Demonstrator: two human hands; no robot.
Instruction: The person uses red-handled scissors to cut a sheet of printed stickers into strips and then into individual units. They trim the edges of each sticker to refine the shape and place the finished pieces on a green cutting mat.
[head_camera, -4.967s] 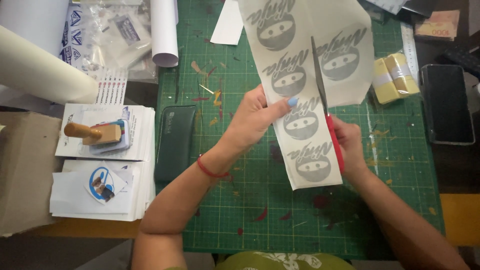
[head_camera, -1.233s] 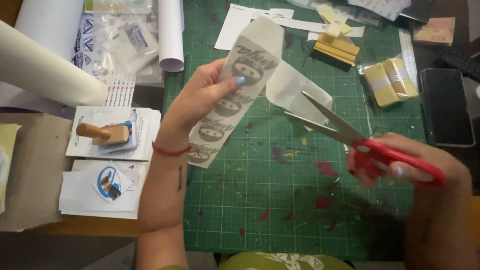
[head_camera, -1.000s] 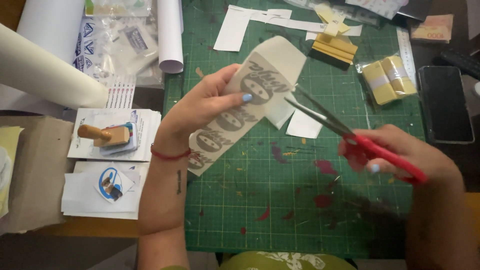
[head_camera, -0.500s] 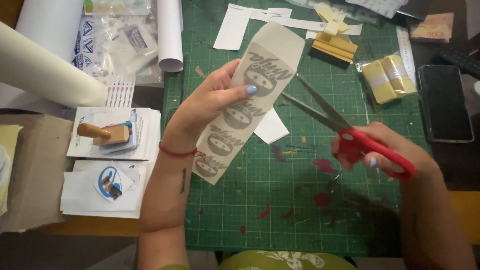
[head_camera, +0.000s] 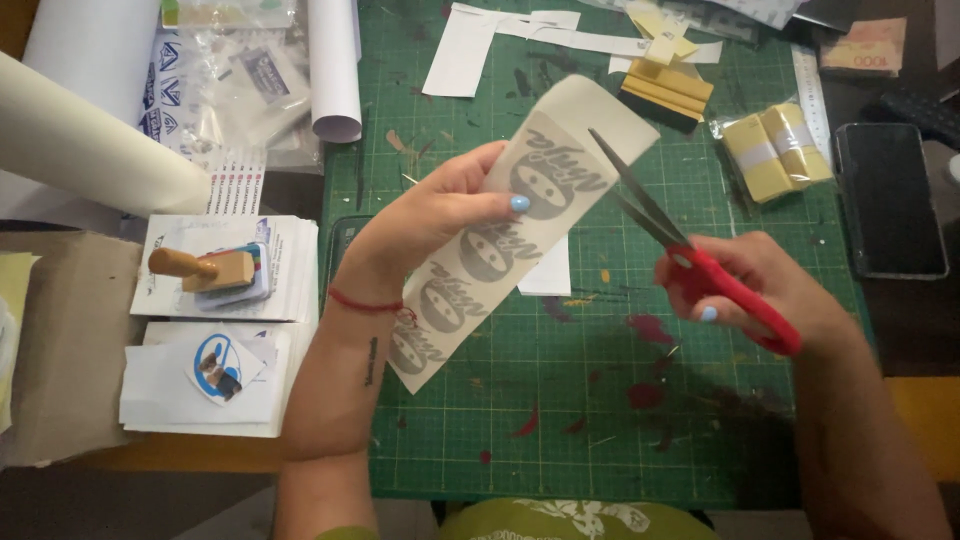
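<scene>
Head view: one camera, looking down at counter with green cutting mat (head_camera: 600, 420).
Left hand (head_camera: 430, 225): pinching paper sticker strip (head_camera: 500, 250), held tilted above the mat.
Right hand (head_camera: 770, 290): clenched in red-handled scissors (head_camera: 690, 260); blades parted, tips at the strip's right edge.
Risk: strip is floppy, held at one side only; likely to buckle so the cut runs into a printed round design.
Risk: left fingers near blade line.

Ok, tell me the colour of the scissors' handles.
Red. The scissors in the right hand have red handles, plain in the head view.
</scene>
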